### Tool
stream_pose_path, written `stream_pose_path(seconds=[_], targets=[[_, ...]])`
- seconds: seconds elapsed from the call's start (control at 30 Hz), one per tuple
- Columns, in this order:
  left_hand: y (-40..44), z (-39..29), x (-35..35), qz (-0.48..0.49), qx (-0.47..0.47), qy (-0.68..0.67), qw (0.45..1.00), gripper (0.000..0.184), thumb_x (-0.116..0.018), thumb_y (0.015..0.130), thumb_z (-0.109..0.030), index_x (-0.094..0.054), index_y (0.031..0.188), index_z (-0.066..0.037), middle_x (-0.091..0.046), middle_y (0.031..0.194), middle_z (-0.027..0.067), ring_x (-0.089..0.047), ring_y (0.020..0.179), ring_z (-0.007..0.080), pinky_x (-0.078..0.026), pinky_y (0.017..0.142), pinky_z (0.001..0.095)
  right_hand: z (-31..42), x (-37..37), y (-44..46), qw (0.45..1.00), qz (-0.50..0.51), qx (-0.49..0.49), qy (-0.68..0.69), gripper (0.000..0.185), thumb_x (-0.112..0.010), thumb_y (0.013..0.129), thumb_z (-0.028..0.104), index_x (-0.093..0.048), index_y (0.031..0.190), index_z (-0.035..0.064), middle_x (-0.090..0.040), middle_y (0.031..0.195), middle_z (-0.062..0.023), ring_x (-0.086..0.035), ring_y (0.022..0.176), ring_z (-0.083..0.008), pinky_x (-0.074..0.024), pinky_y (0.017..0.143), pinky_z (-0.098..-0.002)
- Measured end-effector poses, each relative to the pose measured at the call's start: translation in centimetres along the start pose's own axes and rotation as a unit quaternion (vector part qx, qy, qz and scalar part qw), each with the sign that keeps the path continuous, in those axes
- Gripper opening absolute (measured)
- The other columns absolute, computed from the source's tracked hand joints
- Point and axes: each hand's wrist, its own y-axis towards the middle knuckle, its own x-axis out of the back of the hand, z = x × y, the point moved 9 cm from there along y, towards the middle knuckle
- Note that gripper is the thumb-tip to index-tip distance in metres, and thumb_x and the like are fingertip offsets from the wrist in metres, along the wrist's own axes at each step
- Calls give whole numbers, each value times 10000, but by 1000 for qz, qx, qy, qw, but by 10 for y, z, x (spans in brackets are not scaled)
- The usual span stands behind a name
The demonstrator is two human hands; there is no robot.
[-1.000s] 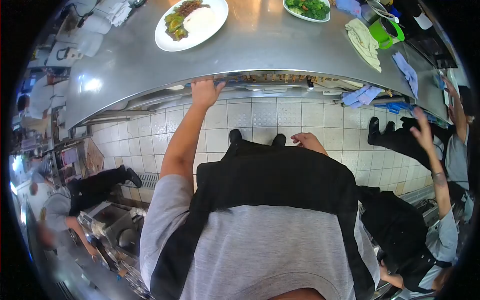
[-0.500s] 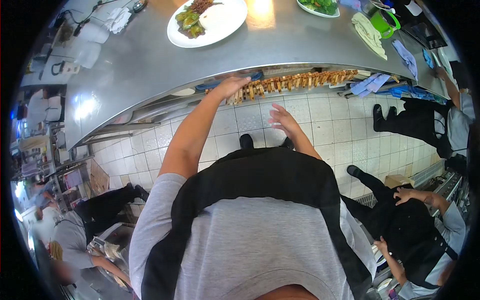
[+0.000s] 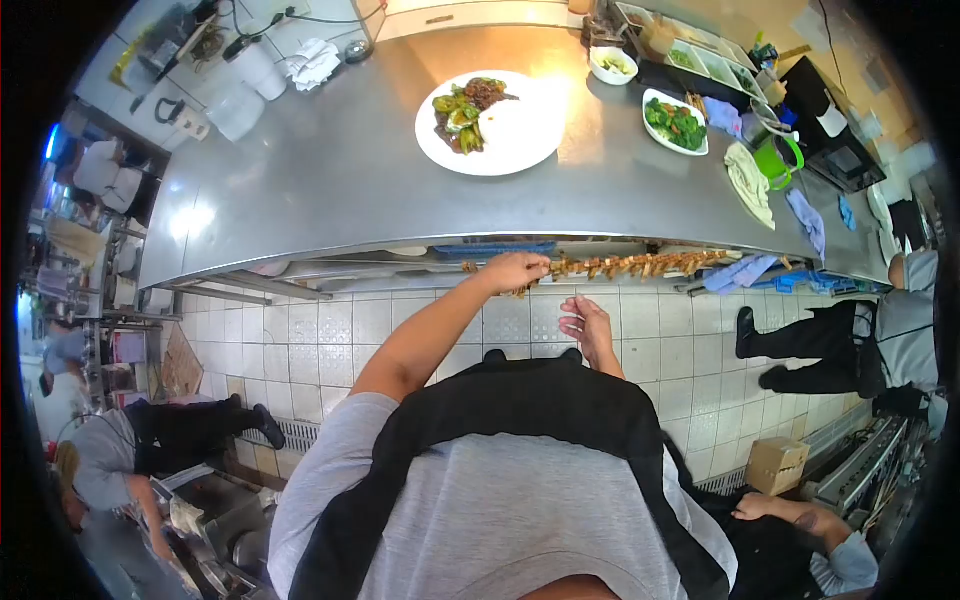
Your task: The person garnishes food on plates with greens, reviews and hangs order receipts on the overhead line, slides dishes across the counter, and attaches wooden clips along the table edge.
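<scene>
A long row of wooden clothespins (image 3: 650,264) hangs along a line under the front edge of the steel counter (image 3: 330,205). At the left part of this row is my left hand (image 3: 515,270), its fingers closed on a clothespin; the hand itself covers most of the grip. My right hand (image 3: 590,325) hovers over the floor just below the row, fingers apart and slightly curled, with nothing in it. On the counter beyond lies a white oval plate (image 3: 535,150) holding rice, green vegetables and dark meat.
A dish of broccoli (image 3: 675,125), a small bowl (image 3: 612,66), a green pot (image 3: 776,160) and cloths (image 3: 748,185) occupy the counter's right side. Co-workers stand at right (image 3: 850,340) and behind me on the left (image 3: 150,450). A cardboard box (image 3: 776,465) sits behind right.
My view has tilted up, showing more of the counter's back. My left hand has moved right along the clothespin row, its fingers drawing together. My right hand stays open near it.
</scene>
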Motion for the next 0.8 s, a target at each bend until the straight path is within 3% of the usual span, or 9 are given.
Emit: stream_pose_path(seconds=[0.07,0.13,0.2,0.23,0.27,0.37,0.4,0.6,0.8], targets=[[1,0,6,40,36,-48,997,454,-487,852,-524,-597,1176,-226,-633,1114,93,-590,1019,267,-445,881,381,2,-10,-1,998,41,-52,16,395,-575,888,261,-494,1226,74,-623,1021,-102,-642,798,-250,-545,689,-375],[21,18,-10,24,-26,-42,998,393,-511,861,-479,-611,1145,-226,-666,987,72,-623,870,215,-467,794,358,-1,-15,20,992,111,-54,-1,580,-524,909,216,-265,1424,144,-443,1329,-137,-589,987,-310,-521,793,-443],[7,-2,-3,93,31,-179,979,342,-548,877,-400,-646,1088,-150,-670,954,62,-607,804,187,-474,745,335,17,-35,18,988,149,-39,-19,664,-533,898,180,-167,1450,133,-298,1447,-109,-502,1147,-287,-463,873,-457],[13,4,0,48,14,-136,989,387,-558,868,-424,-647,1098,-127,-670,992,71,-614,851,194,-474,782,334,21,-41,20,987,153,-38,1,693,-547,893,193,-144,1450,110,-314,1428,-93,-488,1174,-277,-450,883,-450],[11,-4,8,42,4,-94,995,405,-557,866,-434,-639,1126,-135,-666,1033,86,-617,926,208,-462,833,335,29,-46,17,990,132,-42,31,543,-546,901,188,-302,1376,87,-412,1329,-75,-523,1112,-253,-463,860,-428],[18,10,2,57,22,-79,995,410,-549,895,-398,-610,1165,-95,-654,1077,99,-592,993,181,-438,877,306,22,-40,41,985,155,-11,73,332,-545,905,146,-458,1221,96,-520,1153,-38,-548,1031,-209,-473,835,-411],[18,10,0,72,41,-79,993,397,-558,893,-383,-611,1166,-98,-655,1070,100,-586,992,175,-436,874,307,21,-37,41,986,146,-16,77,188,-579,886,130,-551,1070,105,-572,922,5,-564,895,-142,-490,774,-332],[22,17,-4,67,24,-89,993,422,-554,864,-447,-631,1142,-139,-656,1073,104,-608,997,240,-443,873,340,29,-35,24,987,156,-25,24,169,-602,890,194,-576,1016,83,-587,812,3,-591,693,-123,-513,692,-297],[16,11,-1,48,4,-90,995,397,-553,877,-411,-622,1153,-135,-656,1060,126,-613,978,240,-446,863,326,21,-44,15,976,195,-57,78,188,-598,895,211,-551,997,61,-606,825,-26,-620,706,-139,-526,690,-310]])
